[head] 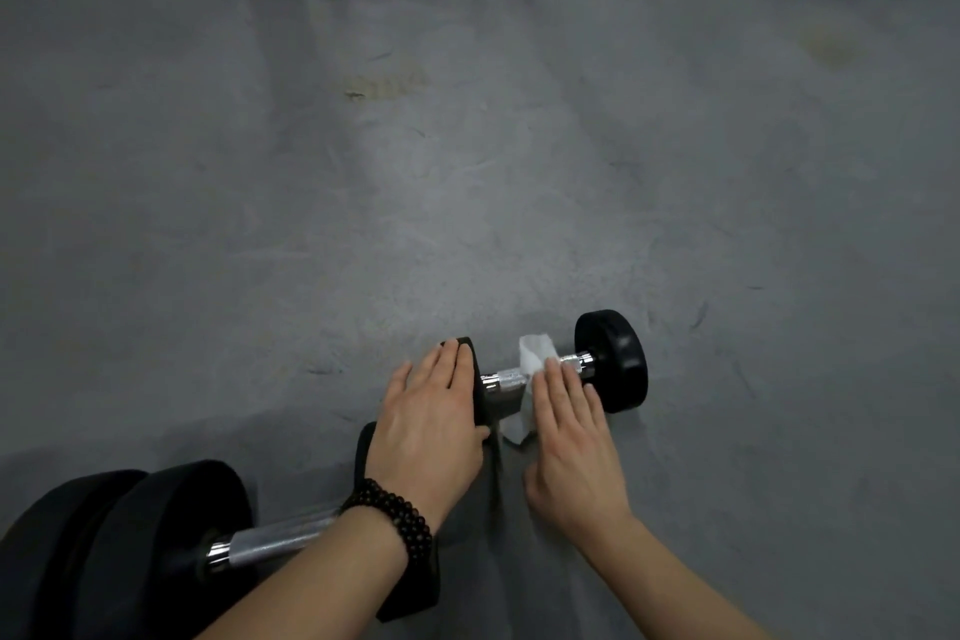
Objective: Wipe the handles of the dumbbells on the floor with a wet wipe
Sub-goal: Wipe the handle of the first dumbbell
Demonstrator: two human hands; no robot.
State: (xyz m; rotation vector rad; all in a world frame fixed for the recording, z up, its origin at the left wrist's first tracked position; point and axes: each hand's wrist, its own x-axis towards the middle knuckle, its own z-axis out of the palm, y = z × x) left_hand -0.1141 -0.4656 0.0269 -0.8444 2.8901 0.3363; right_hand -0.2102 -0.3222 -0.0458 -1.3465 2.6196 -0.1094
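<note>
R hand (569,424) presses wipe (532,360) on dumbbell (613,360) handle; L hand (434,411) steadies plate.

dim, soft focus, dark corners, wide-angle edge bending

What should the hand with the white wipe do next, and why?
Probably slide the wet wipe leftward along the small dumbbell's handle. The right hand presses it near the right end, the left hand steadies the weight, and bare metal shows left.
</note>
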